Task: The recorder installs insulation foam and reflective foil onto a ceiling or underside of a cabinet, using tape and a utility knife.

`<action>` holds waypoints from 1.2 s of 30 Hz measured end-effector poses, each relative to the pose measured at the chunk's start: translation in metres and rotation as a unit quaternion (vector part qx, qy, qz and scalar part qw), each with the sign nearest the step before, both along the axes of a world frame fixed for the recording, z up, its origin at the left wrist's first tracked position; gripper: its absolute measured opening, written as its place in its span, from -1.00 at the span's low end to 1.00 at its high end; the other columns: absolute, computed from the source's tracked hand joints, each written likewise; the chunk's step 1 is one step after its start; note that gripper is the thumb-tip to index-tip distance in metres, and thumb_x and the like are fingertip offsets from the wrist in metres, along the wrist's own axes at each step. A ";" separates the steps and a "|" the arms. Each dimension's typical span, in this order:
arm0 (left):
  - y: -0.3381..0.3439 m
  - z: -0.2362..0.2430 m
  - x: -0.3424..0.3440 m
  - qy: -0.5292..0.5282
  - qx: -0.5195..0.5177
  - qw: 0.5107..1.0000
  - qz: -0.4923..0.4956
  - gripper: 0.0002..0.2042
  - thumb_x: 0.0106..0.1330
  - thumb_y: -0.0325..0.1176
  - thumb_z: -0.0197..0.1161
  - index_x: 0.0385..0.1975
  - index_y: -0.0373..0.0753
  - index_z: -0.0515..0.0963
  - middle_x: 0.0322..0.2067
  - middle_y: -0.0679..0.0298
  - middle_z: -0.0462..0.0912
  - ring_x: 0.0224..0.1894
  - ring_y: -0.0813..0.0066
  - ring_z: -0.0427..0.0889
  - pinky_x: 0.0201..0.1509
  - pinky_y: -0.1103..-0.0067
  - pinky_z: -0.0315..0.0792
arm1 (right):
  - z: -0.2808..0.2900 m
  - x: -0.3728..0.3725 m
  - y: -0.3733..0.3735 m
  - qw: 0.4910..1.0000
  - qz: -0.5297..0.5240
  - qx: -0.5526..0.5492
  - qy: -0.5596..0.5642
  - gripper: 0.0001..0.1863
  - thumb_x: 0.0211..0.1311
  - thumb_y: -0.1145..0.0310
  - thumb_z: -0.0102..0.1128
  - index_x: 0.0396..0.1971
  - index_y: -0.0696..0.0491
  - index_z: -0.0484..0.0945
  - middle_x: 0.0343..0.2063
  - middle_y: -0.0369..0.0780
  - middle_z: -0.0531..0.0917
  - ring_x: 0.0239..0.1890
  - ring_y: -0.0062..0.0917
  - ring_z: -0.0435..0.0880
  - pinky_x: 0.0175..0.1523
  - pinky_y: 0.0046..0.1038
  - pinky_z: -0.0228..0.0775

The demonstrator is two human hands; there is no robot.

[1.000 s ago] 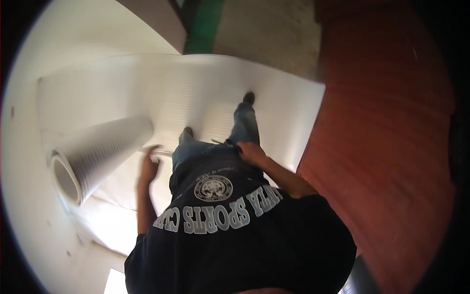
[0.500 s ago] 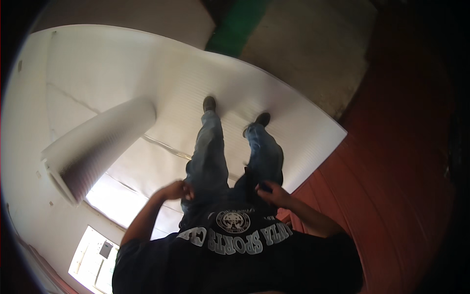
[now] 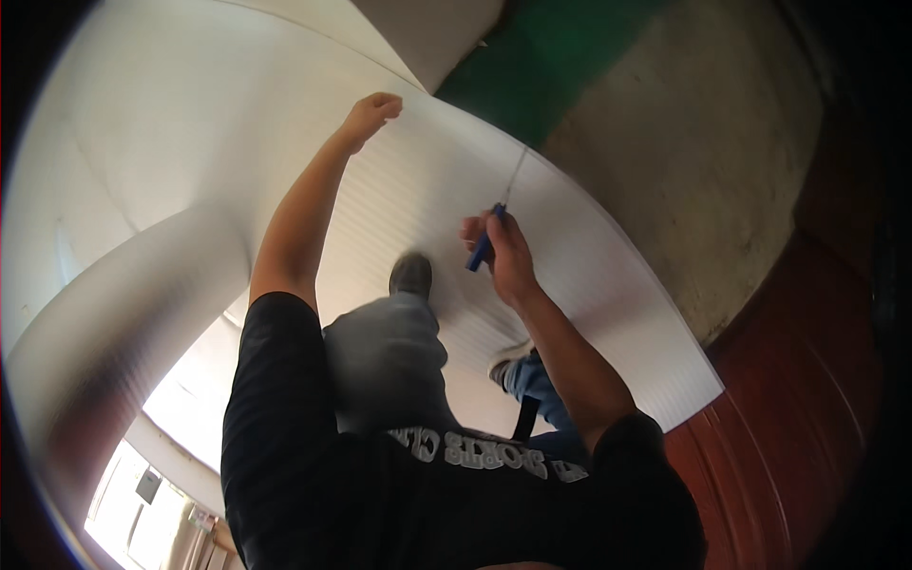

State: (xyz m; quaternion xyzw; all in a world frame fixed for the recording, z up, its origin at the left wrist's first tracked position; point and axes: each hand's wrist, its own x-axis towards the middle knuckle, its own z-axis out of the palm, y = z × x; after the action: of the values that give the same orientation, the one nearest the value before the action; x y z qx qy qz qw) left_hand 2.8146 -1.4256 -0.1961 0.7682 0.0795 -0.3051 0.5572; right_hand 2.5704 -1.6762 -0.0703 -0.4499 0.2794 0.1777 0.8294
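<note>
Right fingers (image 3: 468, 228) round blue-handled tool (image 3: 482, 247) over white sheet (image 3: 608, 304); left fingers (image 3: 385, 102) near sheet's far edge.

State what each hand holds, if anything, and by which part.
The right hand grips a thin-bladed tool by its blue handle; whether the left hand holds anything cannot be told.

Window (image 3: 122, 484): lower L, blown out, v. bright
Sheet (image 3: 427, 171): well lit, ridges faint, soft shadow nr shoe (image 3: 410, 275)
Roll (image 3: 133, 299): pale upper side, dk lower side, fuzzy
Red surface (image 3: 750, 465): dim, R side
Jeans (image 3: 385, 356): L leg blurred
Blade (image 3: 518, 171): thin, washed out
Pic rim: blk vignette, fisheye bend, bluish fringe lower L
</note>
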 end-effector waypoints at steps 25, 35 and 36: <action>0.010 -0.056 0.036 -0.057 -0.062 0.993 -0.079 -0.57 0.43 -0.04 0.15 -0.06 -0.35 0.57 -0.16 0.28 0.62 -0.05 0.53 0.50 0.13 0.60 0.33 | -0.123 0.133 0.145 0.999 -0.031 0.000 -0.020 -0.54 0.49 0.06 -0.06 0.07 0.17 0.30 -0.05 -0.08 0.56 -0.03 -0.37 0.60 0.16 -0.30 0.43; -0.005 -0.065 0.032 -0.103 0.008 0.992 -0.075 -0.65 0.29 -0.12 0.36 -0.21 -0.34 0.60 -0.29 0.28 0.66 -0.22 0.53 0.55 -0.06 0.58 0.43 | -0.159 0.144 0.160 0.998 -0.060 -0.024 -0.019 -0.53 0.51 0.05 -0.10 0.06 0.20 0.29 -0.12 -0.07 0.56 -0.11 -0.38 0.63 0.04 -0.32 0.51; -0.005 -0.068 0.034 -0.102 0.008 0.992 -0.076 -0.65 0.29 -0.12 0.36 -0.21 -0.34 0.60 -0.29 0.28 0.66 -0.22 0.53 0.55 -0.06 0.58 0.43 | -0.162 0.147 0.160 0.998 -0.061 -0.023 -0.017 -0.53 0.51 0.05 -0.10 0.06 0.20 0.29 -0.12 -0.07 0.56 -0.11 -0.38 0.63 0.04 -0.32 0.51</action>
State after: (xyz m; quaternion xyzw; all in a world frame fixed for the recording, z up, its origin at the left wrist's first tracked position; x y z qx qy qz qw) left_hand 2.8481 -1.4304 -0.2641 0.8034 -0.0337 -0.2663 0.5315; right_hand 2.7174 -1.5167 -0.2322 -0.4540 0.2967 0.1124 0.8326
